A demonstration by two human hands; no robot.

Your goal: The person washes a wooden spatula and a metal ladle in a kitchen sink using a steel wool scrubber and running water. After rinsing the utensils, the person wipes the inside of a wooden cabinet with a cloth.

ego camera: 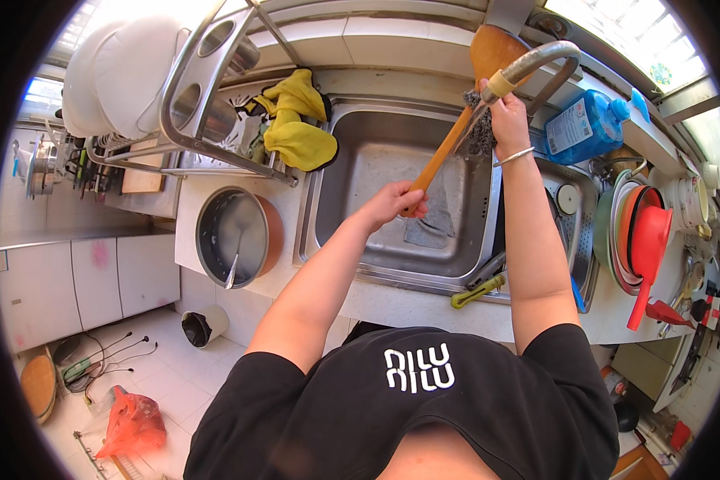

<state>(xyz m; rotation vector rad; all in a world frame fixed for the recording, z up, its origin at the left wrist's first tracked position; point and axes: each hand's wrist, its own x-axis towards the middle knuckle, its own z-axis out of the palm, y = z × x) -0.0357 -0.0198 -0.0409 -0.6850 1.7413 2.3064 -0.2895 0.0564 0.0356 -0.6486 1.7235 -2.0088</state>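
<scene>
My left hand (399, 201) grips the lower end of a long-handled wooden spatula (446, 143) over a stainless steel sink (360, 129). The broad wooden head points away from me, beyond the faucet. With my right hand (510, 123) I press a grey wire scourer (481, 129) against the upper handle. Directly above that hand hangs the curved metal faucet (537, 57), its spout partly covering the fingers. A thin stream of water runs from it by the handle. On the sink's bottom lies a grey cloth (429, 225).
Left of the sink stand a pot (270, 234) with a spoon in it and a metal rack (174, 114). Yellow gloves (300, 129) lie by the left rim. A blue bottle (582, 129) and stacked basins with a red ladle (648, 240) are right. A green-handled tool (479, 292) rests in front.
</scene>
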